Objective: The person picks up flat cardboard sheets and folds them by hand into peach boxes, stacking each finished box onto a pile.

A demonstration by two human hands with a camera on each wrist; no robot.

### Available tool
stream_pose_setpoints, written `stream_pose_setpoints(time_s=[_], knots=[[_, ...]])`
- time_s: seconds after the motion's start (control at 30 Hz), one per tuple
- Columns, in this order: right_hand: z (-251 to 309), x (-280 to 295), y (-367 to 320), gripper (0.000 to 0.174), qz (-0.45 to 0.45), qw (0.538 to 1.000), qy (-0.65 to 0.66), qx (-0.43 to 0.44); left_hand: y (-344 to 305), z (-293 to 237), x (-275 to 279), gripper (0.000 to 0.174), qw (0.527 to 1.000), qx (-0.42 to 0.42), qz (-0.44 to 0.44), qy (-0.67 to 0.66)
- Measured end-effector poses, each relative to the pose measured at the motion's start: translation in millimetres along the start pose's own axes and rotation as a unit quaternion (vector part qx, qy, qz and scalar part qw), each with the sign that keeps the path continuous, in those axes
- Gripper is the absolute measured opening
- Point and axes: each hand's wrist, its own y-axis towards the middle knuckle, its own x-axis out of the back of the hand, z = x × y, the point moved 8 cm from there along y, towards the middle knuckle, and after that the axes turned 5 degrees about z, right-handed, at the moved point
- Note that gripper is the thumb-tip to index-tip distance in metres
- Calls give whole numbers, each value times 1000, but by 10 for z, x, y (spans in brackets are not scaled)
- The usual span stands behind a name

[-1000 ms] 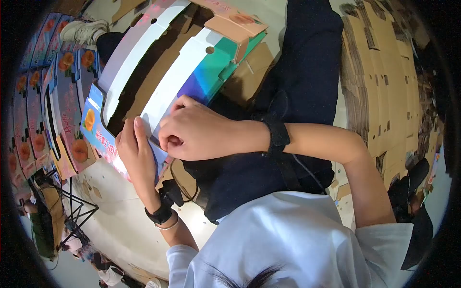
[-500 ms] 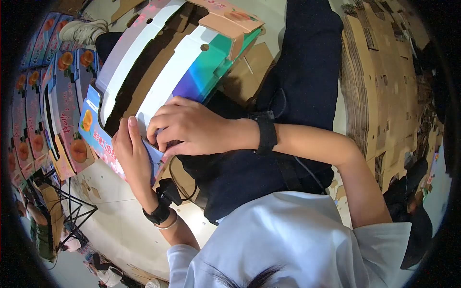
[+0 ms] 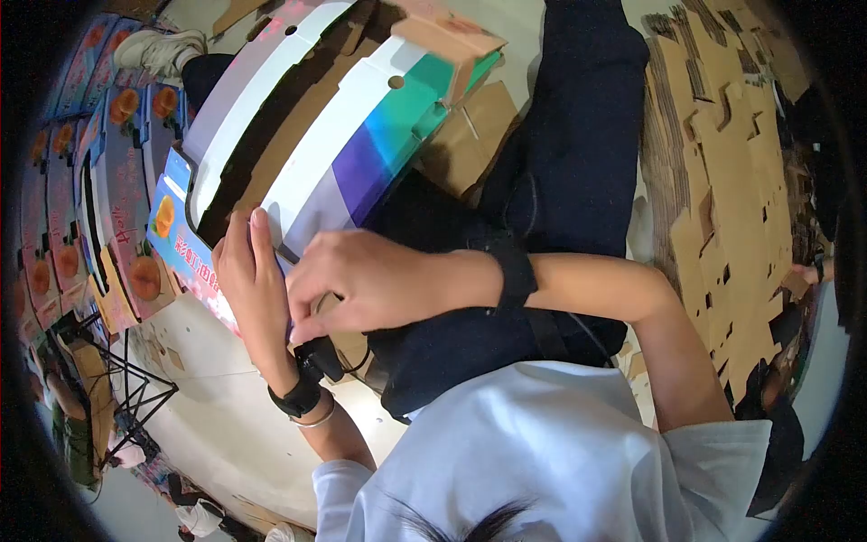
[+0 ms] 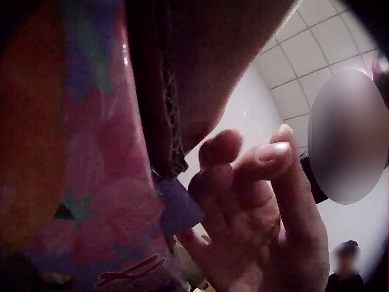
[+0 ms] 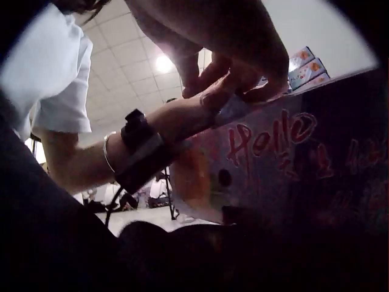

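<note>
An open printed cardboard box (image 3: pixel 361 135), white inside its upper edges, lies tilted over the person's lap in the head view. The left hand (image 3: pixel 256 289) rests along its near end, with fingers extended up to the rim. Beside it the right hand (image 3: pixel 370 280) bends its fingers at the box's near corner. A small bluish flap (image 4: pixel 180 208) in the left wrist view sits between the thumb and fingers of the right hand (image 4: pixel 255 213). The right wrist view has both hands meeting at the top corner of the box's "Hello" side (image 5: pixel 273 146).
Printed boxes (image 3: pixel 126 208) stand in rows at the left, near a black tripod stand (image 3: pixel 135 388). Stacked flat cardboard (image 3: pixel 722 199) lies at the right. A loose cardboard piece (image 3: pixel 483 117) is on the floor beyond the box. Other people are at the edges.
The right hand has moved slightly down toward the person, away from the box's long side. The left hand has stayed almost in place. The box's far end has shifted slightly.
</note>
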Motion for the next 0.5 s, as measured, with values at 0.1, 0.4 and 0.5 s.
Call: stream_pose_setpoints(time_s=[0.1,0.4,0.5], knots=[[68,1,-28,16,-60,992,-84,68,-3,7,-9,33,1000,18,14,-6],[53,257,-152,21,-93,945,-298,97,-35,27,-23,35,1000,-9,-18,6],[7,242,-163,19,-83,945,-296,117,-43,30,-15,36,1000,-17,-22,6]])
